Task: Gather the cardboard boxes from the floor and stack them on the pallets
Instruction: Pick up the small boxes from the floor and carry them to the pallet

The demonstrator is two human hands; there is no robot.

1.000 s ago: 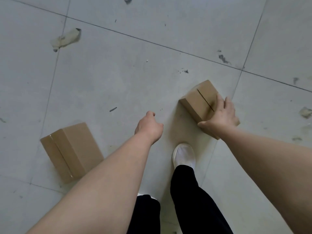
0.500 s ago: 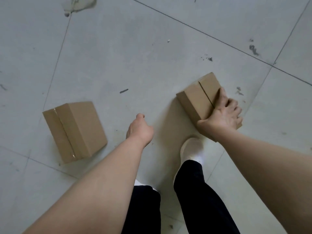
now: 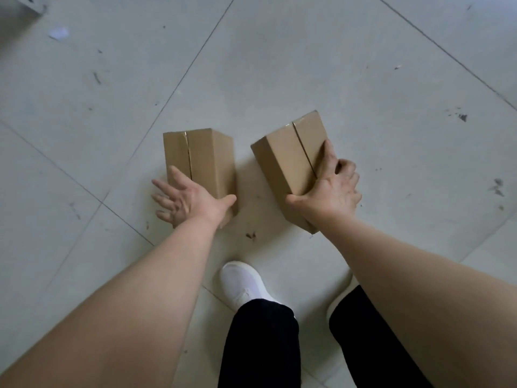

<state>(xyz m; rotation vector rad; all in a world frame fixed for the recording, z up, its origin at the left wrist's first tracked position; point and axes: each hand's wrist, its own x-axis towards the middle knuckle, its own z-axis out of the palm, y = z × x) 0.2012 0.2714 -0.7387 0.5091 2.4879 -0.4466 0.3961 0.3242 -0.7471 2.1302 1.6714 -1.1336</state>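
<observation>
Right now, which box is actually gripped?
The right box: the right hand curls its thumb and fingers round its near end. The left hand is only spread open at the left box.

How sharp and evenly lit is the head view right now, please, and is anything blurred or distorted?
Head view: soft, even light, no harsh glare; faint shadows beside the left box and under the right box; both boxes fairly sharp; top-left corner smeared; forearms stretched wide by the lens.

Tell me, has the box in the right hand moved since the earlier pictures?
Yes. The right hand carried the right box leftward, close beside the left box, which stays by the same floor seam.
</observation>
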